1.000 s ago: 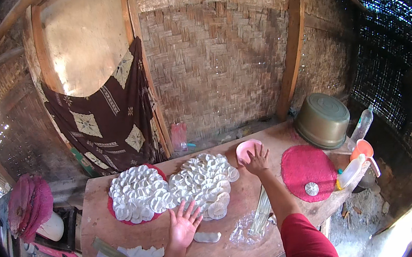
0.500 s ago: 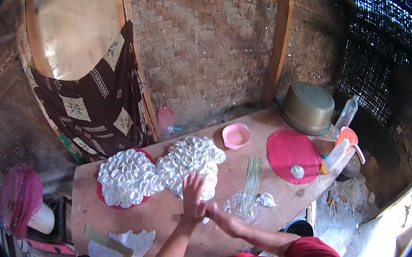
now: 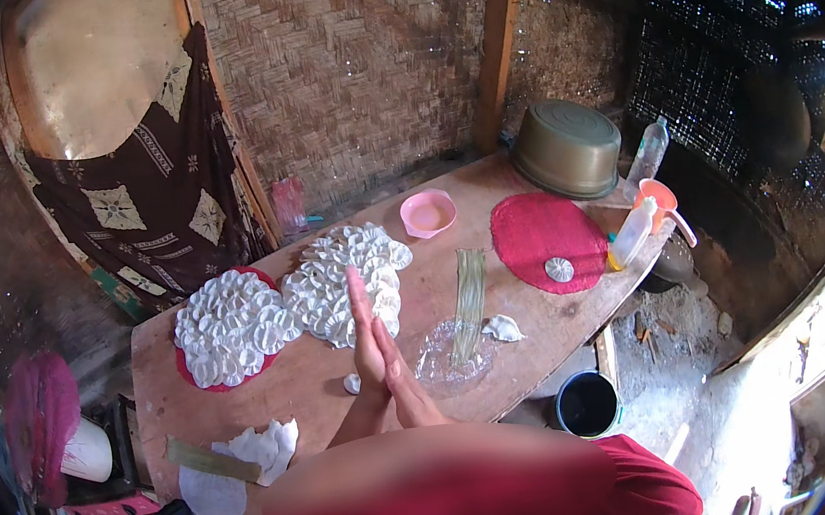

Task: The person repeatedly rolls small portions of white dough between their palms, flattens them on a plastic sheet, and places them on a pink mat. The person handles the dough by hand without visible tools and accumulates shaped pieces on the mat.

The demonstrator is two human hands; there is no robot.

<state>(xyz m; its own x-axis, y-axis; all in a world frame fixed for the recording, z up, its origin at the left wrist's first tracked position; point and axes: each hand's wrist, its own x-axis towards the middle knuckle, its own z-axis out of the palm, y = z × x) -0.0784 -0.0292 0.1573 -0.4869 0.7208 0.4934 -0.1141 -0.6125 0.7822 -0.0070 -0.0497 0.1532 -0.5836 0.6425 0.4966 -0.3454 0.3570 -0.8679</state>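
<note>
My left hand (image 3: 365, 333) and my right hand (image 3: 400, 379) meet palm to palm over the wooden table, fingers straight; whether anything lies between the palms is hidden. Behind them are heaps of thin white pleated discs (image 3: 340, 280), with a second heap (image 3: 229, 327) on a red mat. A dried leaf strip (image 3: 470, 297) lies on crumpled clear plastic (image 3: 433, 356), beside a white dough-like lump (image 3: 502, 328). A pink bowl (image 3: 428, 214) stands at the back. On the right red mat (image 3: 521, 236) sits one pleated disc (image 3: 559, 269).
A large metal pot (image 3: 566, 146), a bottle (image 3: 648, 150), an orange scoop (image 3: 658, 199) and an oil container (image 3: 633, 234) line the table's right end. A dark bucket (image 3: 586, 402) stands below. Left are a stove (image 3: 117, 504), pink mats (image 3: 37, 418) and white sheets (image 3: 211, 495).
My right hand has left the pink bowl and come leftward to meet my left hand, and the two now press together. The view has shifted, showing more floor at right.
</note>
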